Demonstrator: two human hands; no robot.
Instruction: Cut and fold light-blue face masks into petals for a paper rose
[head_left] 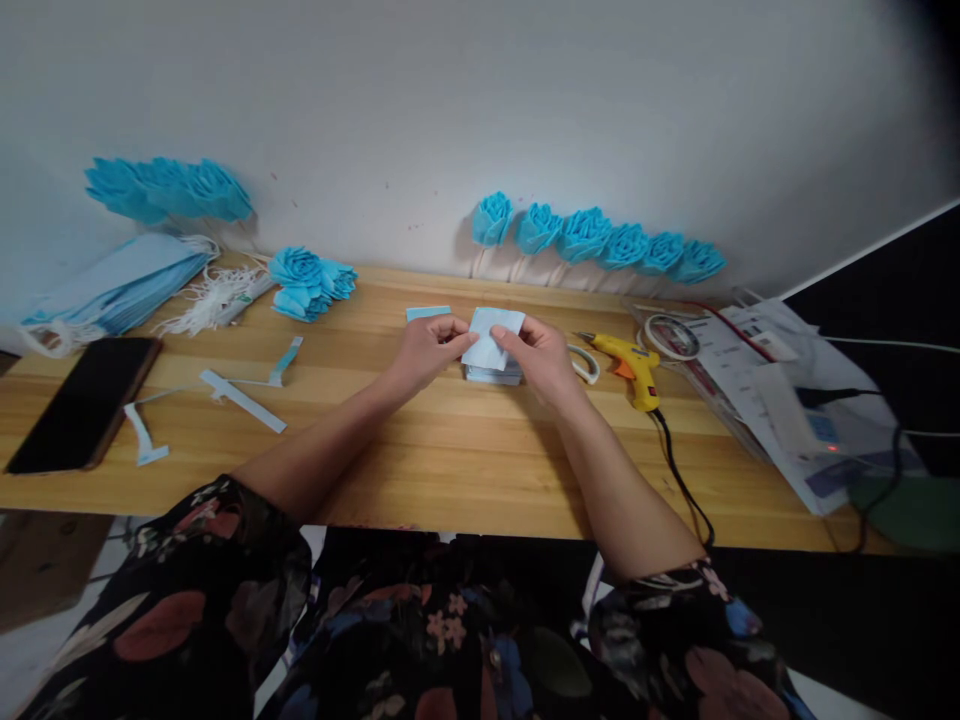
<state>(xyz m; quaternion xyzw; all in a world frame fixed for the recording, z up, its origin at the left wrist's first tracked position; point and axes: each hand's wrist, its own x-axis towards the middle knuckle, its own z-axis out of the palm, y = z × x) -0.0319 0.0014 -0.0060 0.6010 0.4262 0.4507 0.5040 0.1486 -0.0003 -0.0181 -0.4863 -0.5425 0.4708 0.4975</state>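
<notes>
A pale blue-white square of mask fabric (491,342) is held between my two hands above the middle of the table. My left hand (431,350) pinches its left edge between thumb and fingers. My right hand (544,357) grips its right side, the thumb lying on top and the fingers behind. Just below the square is a stack of similar squares (493,376), partly covered by it. Behind my left hand lies a small blue piece (428,313). To the right of my right hand is a roll of tape (586,365), partly hidden by that hand.
A yellow glue gun (634,368) with a black cord lies on the right, near papers (795,420) and a power strip. Blue fabric flowers (585,235) lean along the wall. Leftward are more flowers (304,283), face masks (124,285), a phone (86,402) and cut strips (244,400).
</notes>
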